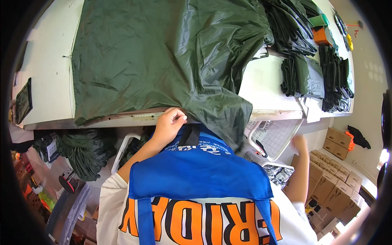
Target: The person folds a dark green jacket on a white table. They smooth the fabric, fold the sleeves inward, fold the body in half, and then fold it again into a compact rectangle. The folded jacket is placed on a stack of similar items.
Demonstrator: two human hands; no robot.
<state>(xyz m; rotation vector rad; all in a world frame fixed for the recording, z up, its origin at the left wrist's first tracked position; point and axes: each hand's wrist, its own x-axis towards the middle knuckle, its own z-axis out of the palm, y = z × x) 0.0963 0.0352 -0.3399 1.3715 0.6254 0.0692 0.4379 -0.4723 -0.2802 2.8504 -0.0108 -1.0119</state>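
A large dark green sheet of shiny, coated-looking fabric (134,61) covers much of the white table (51,94). Its right part bunches up and hangs over the front edge toward my apron. At that edge my left hand (171,122) is closed, thumb against curled fingers, touching the fabric's border; what the fingertips pinch, if anything, is hidden. A black strap (190,134) shows just below it. My right hand (300,145) is off to the right, below table height beside a white plastic basket (277,141); motion smears its fingers.
Folded dark green bundles (304,75) are stacked at the table's right, with an orange box (322,36) and green roll (318,20) behind. Cardboard boxes (332,183) stand on the floor at right. More green fabric (85,151) hangs below the table at left.
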